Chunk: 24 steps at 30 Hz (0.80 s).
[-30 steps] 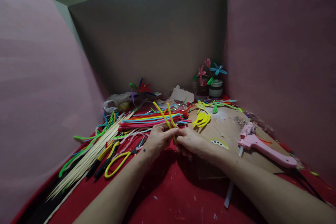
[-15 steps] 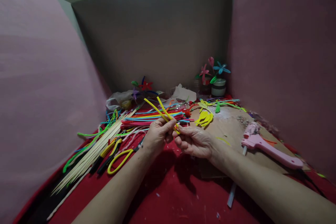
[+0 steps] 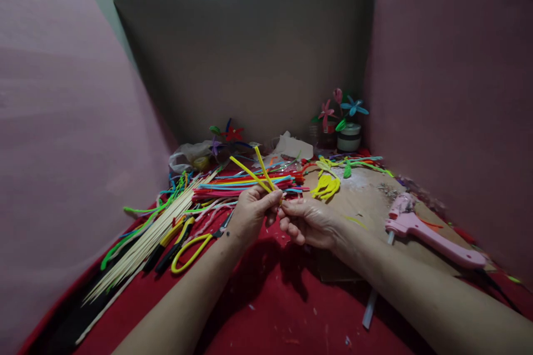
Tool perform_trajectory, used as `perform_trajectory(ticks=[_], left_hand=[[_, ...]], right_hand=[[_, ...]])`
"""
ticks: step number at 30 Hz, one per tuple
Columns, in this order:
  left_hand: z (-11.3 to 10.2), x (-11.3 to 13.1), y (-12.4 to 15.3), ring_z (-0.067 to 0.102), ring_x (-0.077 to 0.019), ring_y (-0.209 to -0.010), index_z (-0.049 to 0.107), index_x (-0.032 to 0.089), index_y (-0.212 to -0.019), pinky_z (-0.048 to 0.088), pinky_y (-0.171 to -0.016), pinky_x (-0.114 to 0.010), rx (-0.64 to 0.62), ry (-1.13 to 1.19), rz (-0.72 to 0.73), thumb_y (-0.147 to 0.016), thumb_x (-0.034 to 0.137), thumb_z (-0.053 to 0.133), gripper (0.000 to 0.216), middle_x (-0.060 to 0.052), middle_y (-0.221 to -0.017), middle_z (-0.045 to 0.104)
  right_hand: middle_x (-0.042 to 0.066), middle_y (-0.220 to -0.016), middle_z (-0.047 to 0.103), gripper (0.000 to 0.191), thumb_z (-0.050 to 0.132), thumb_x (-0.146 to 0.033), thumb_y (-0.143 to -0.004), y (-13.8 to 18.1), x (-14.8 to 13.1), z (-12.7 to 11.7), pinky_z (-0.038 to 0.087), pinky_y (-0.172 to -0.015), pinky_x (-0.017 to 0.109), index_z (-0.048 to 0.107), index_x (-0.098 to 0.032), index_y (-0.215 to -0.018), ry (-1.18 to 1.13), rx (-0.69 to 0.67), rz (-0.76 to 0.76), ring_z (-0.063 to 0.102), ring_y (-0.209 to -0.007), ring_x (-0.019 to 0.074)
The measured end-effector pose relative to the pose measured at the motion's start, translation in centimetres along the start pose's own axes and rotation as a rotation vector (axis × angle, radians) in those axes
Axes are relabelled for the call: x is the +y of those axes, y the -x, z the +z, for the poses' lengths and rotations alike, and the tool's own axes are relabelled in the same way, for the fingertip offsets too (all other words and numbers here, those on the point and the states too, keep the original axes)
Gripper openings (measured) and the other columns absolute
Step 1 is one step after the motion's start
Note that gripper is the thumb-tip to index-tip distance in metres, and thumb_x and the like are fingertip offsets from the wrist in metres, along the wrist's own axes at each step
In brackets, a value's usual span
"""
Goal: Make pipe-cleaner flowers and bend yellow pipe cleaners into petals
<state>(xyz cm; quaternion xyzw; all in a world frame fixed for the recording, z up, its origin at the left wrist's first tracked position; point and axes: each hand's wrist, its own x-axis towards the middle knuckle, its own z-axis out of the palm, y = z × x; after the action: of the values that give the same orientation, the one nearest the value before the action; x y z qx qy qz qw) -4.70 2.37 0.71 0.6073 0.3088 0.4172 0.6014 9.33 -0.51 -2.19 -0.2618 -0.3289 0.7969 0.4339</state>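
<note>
Between my two hands is a yellow pipe cleaner [image 3: 249, 171], its two ends sticking up and away in a V. My left hand [image 3: 255, 212] pinches it where the two arms meet. The fingertips of my right hand [image 3: 308, 222] close on its lower end, touching the left fingertips; that end is mostly hidden by the fingers. Just behind the hands lies a pile of coloured pipe cleaners [image 3: 245, 186] in red, blue, pink and yellow. A bunch of yellow pipe cleaner loops [image 3: 327, 186] rests beyond my right hand on cardboard [image 3: 366, 194].
Bamboo sticks [image 3: 145, 244], black-and-yellow pliers [image 3: 175, 244] and yellow-handled scissors [image 3: 194, 249] lie at left on the red cloth [image 3: 266, 310]. At right is a pink glue gun [image 3: 433, 236] with a glue stick. Pipe cleaner flowers [image 3: 353, 105] stand at the back by a jar [image 3: 348, 137].
The right-hand arm of the yellow pipe cleaner now stands a little more upright. Its lower end is more covered by my fingers. Both hands have hardly moved.
</note>
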Motion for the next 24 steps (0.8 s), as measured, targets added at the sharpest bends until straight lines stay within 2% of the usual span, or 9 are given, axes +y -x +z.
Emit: perform_trajectory(ticks=[3, 8, 14, 20, 24], left_hand=[[-0.05, -0.02, 0.03, 0.039, -0.0034, -0.036, 0.058, 0.012, -0.066, 0.028, -0.035, -0.017, 0.045, -0.023, 0.023, -0.073, 0.033, 0.065, 0.023, 0.004, -0.048, 0.05], [-0.2, -0.17, -0.01, 0.046, -0.005, -0.044, 0.059, 0.011, -0.066, 0.035, -0.044, -0.018, 0.111, 0.006, 0.044, -0.069, 0.031, 0.069, 0.022, 0.002, -0.052, 0.053], [0.06, -0.19, -0.07, 0.044, -0.0054, -0.04, 0.058, 0.011, -0.066, 0.033, -0.041, -0.019, 0.162, 0.061, -0.016, -0.064, 0.031, 0.072, 0.024, 0.002, -0.051, 0.053], [0.5, 0.4, 0.28, 0.04, -0.0037, -0.039, 0.057, 0.011, -0.064, 0.028, -0.038, -0.017, 0.196, 0.069, -0.015, -0.062, 0.03, 0.073, 0.025, 0.003, -0.049, 0.05], [0.28, 0.25, 0.22, 0.041, -0.0043, -0.039, 0.056, 0.011, -0.065, 0.029, -0.039, -0.018, 0.2, 0.076, -0.014, -0.061, 0.03, 0.073, 0.025, 0.003, -0.05, 0.051]], right_hand=[[0.004, -0.052, 0.064, 0.024, 0.054, -0.029, -0.084, 0.02, -0.15, 0.06, 0.04, -0.03, 0.016, 0.058, -0.009, -0.07, 0.066, -0.023, -0.043, 0.053, -0.034, 0.0082], [0.007, -0.058, 0.067, 0.031, 0.056, -0.041, -0.081, -0.05, -0.01, 0.05, 0.046, -0.034, 0.02, 0.057, -0.01, -0.077, 0.199, -0.078, -0.12, 0.057, -0.037, 0.0111], [0.003, -0.051, 0.064, 0.038, 0.059, -0.051, -0.074, 0.06, 0.27, 0.76, 0.043, -0.031, 0.018, 0.055, -0.013, -0.071, 0.326, -0.015, -0.171, 0.054, -0.034, 0.0103], [0.0, -0.047, 0.061, 0.036, 0.062, -0.047, -0.071, 0.3, 0.18, 0.57, 0.037, -0.027, 0.015, 0.055, -0.012, -0.069, 0.268, -0.014, -0.16, 0.048, -0.03, 0.007], [0.003, -0.053, 0.063, 0.032, 0.06, -0.043, -0.074, 0.33, 0.0, 0.66, 0.043, -0.033, 0.018, 0.057, -0.011, -0.072, 0.267, 0.023, -0.173, 0.053, -0.036, 0.0086]])
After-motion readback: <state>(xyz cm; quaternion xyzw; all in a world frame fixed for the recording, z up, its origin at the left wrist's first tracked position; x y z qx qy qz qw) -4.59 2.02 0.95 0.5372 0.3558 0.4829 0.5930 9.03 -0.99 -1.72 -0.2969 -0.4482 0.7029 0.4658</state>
